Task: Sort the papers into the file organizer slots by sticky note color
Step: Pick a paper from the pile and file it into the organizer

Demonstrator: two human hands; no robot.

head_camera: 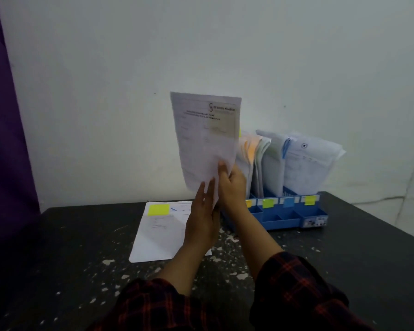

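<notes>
Currently, step: one sheet raised for filing.
Right hand [232,185] grip: thumb pinches the held paper [206,134] at its lower edge, frame centre.
Left hand [202,217] grip: straight fingers steady that edge.
File organizer [287,215]: right of centre, colour-tagged slots.
Remaining paper [158,235]: flat on table [69,247], yellow sticky note [158,209].

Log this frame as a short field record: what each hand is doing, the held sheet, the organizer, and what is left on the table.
left hand: fingers straight, flat against the held sheet's lower edge
right hand: grips the sheet's lower corner
held sheet: upright, raised left of the organizer
organizer: blue, papers standing in its slots; orange, green, blue, yellow labels on front
stack on table: lies flat, yellow sticky note on top
table: dark, speckled
</notes>
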